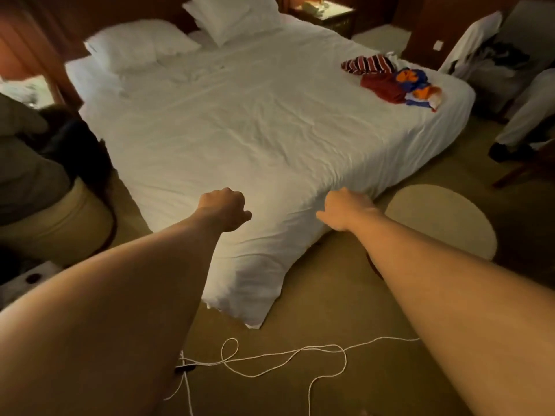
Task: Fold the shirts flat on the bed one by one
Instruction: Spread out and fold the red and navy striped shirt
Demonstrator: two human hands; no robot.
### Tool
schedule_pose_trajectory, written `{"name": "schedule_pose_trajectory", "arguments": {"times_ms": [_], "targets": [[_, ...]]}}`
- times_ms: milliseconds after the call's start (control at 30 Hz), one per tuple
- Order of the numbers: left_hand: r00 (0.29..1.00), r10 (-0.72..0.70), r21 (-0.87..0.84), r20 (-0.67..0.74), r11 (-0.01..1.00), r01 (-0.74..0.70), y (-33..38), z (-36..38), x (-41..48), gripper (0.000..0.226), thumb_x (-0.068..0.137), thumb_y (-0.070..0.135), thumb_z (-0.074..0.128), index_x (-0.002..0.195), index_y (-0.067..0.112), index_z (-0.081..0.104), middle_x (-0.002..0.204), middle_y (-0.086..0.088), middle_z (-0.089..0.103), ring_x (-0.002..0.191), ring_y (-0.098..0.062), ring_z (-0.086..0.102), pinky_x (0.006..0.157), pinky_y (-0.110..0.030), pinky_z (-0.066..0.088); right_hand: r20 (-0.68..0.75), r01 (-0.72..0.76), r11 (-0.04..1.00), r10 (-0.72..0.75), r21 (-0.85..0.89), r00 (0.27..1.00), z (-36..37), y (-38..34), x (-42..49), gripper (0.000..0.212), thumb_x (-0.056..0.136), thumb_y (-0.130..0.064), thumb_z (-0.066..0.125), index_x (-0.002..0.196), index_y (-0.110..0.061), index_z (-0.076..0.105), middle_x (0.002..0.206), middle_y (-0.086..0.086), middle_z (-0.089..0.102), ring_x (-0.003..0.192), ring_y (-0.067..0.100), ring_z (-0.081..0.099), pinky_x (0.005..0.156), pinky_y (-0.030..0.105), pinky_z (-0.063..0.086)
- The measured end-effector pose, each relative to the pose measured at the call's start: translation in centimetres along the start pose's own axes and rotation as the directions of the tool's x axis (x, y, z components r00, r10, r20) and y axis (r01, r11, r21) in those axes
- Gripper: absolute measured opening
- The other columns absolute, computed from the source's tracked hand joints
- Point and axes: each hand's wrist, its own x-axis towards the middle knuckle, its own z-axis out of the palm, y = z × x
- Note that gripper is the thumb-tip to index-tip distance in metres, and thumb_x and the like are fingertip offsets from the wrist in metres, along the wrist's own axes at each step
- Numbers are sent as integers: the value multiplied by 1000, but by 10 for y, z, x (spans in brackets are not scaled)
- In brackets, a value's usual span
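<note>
Shirts (390, 81): one crumpled, unfolded heap at 2 o'clock, near the far right corner of the bed (240, 130). A red, white and dark striped piece lies farthest, a dark red one in the middle, a blue and orange one nearest the edge. Number of pieces unclear; sleeves and collars are lost in the folds. Left grip (225, 210): curled into a fist over the near sheet, nothing seen in it. Right grip (348, 208), at its 3 o'clock: thumb spread, fingers laid on the bed's edge, tips indistinct.

tan carpet (330, 310), round rug (441, 220), lit nightstand (327, 16)
</note>
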Motion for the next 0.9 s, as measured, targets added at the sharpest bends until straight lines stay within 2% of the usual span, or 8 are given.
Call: {"name": "schedule_pose_trajectory", "arguments": {"times_ms": [100, 233, 367, 467, 533, 667, 767, 900], "targets": [[999, -37, 8, -13, 999, 37, 9, -23, 26, 33, 98, 44, 48, 105, 17, 67, 109, -8, 64, 86, -28, 54, 73, -32, 39, 7, 56, 998, -56, -2, 998, -22, 9, 33, 31, 98, -42, 49, 102, -14, 59, 113, 11, 61, 93, 31, 58, 74, 34, 44], [995, -89, -16, -39, 996, 89, 42, -55, 66, 33, 98, 46, 48, 107, 19, 66, 113, -7, 64, 100, -31, 61, 74, -32, 38, -48, 132, 990, -135, -50, 990, -63, 40, 83, 27, 96, -39, 49, 98, -14, 57, 103, 8, 59, 79, 27, 50, 66, 33, 37], [986, -157, -86, -48, 985, 153, 90, -90, 108, 34, 97, 46, 49, 107, 20, 67, 113, -7, 65, 102, -31, 61, 74, -32, 37, -78, 219, 971, -227, -100, 971, -113, 83, 133, 28, 97, -40, 49, 93, -13, 57, 103, 9, 60, 79, 27, 51, 67, 32, 37], [978, -195, -129, -77, 974, 184, 124, -120, 147, 36, 97, 47, 48, 107, 19, 67, 113, -8, 65, 102, -32, 61, 74, -31, 37, -89, 247, 961, -259, -128, 962, -148, 119, 172, 30, 97, -38, 48, 102, -11, 62, 110, 10, 62, 80, 28, 50, 70, 32, 38], [971, -215, -151, -102, 968, 198, 142, -140, 175, 36, 97, 47, 48, 107, 19, 67, 113, -8, 65, 102, -32, 62, 74, -31, 38, -99, 264, 955, -278, -136, 955, -169, 140, 199, 28, 97, -36, 48, 100, -10, 60, 112, 11, 62, 81, 29, 51, 70, 31, 38], [958, -244, -174, -148, 961, 217, 163, -174, 233, 34, 97, 46, 48, 105, 18, 67, 112, -8, 64, 101, -32, 61, 73, -32, 37, -128, 279, 947, -300, -160, 945, -199, 169, 256, 31, 99, -39, 48, 108, -12, 60, 111, 10, 61, 91, 32, 59, 70, 32, 37], [954, -253, -159, -161, 961, 227, 169, -190, 278, 37, 98, 47, 46, 104, 17, 67, 109, -8, 64, 96, -32, 61, 72, -33, 38, -140, 291, 942, -315, -165, 939, -213, 180, 303, 27, 98, -37, 49, 94, -12, 58, 97, 7, 59, 80, 29, 54, 67, 30, 36], [952, -271, -157, -144, 956, 249, 161, -207, 347, 36, 98, 47, 46, 105, 17, 66, 108, -7, 64, 92, -30, 59, 72, -33, 38, -160, 296, 943, -319, -149, 934, -233, 180, 374, 29, 97, -35, 49, 77, -14, 50, 74, 0, 43, 75, 27, 49, 61, 30, 31]]}}
